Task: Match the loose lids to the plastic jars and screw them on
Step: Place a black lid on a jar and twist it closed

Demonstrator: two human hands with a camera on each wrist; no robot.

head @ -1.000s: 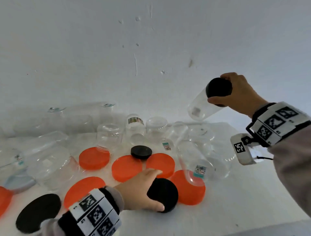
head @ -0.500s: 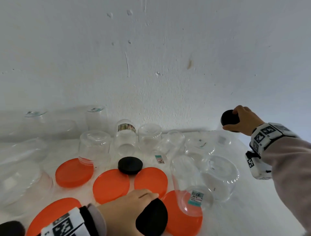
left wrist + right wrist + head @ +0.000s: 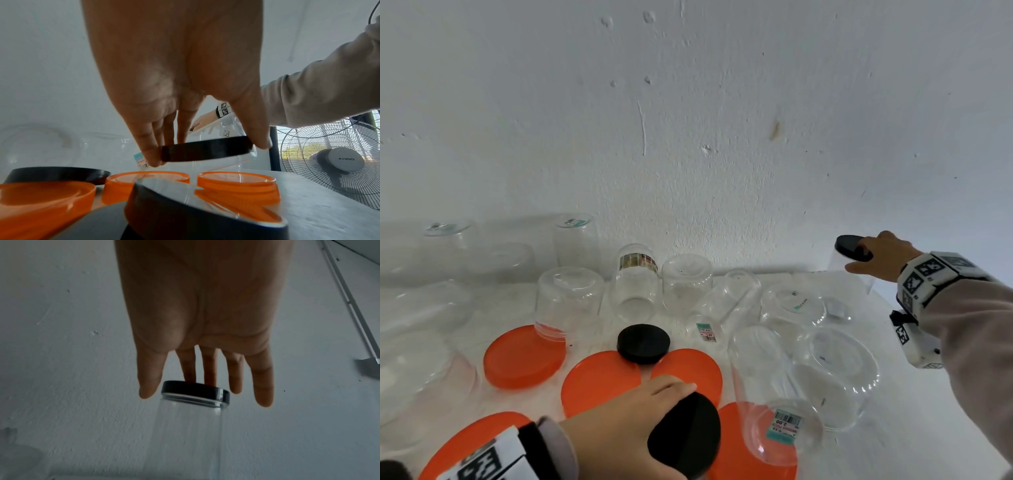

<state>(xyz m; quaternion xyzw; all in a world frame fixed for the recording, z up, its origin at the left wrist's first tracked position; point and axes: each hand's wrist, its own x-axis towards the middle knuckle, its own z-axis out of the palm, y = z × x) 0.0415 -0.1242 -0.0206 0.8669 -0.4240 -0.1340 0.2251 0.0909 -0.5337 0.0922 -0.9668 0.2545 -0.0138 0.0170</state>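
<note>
1. A tall clear jar (image 3: 191, 431) with a black lid (image 3: 195, 393) on its mouth stands at the far right of the white bench (image 3: 928, 428), close to the wall (image 3: 688, 120); nothing shows inside it.
2. The right hand (image 3: 883, 255) is over that lid, its fingers (image 3: 263, 386) straight and spread; two fingertips reach the lid's top, the thumb and the outer fingers hang beside the rim, so the grip is released.
3. The left hand (image 3: 626, 431), near the front edge, pinches a second black lid (image 3: 205, 151) by its rim between thumb and fingers, held clear of the bench and tilted.
4. A third black lid (image 3: 643, 343) lies flat mid-bench, overlapping the far edges of two orange lids (image 3: 599, 380).
5. More orange lids lie around them: one (image 3: 524, 359) to the left with an upturned clear jar (image 3: 568, 301) standing on its far edge, one (image 3: 750, 455) at the front right under the mouth of another clear jar (image 3: 774, 394) with a price sticker, one (image 3: 469, 438) by the left wrist.
6. Further clear jars stand or lie mouth down along the wall and on both sides, all without lids and with nothing visible in them; one (image 3: 635, 281) carries a printed band near its top.
7. A standing fan (image 3: 339, 159) shows beyond the bench in the left wrist view.
</note>
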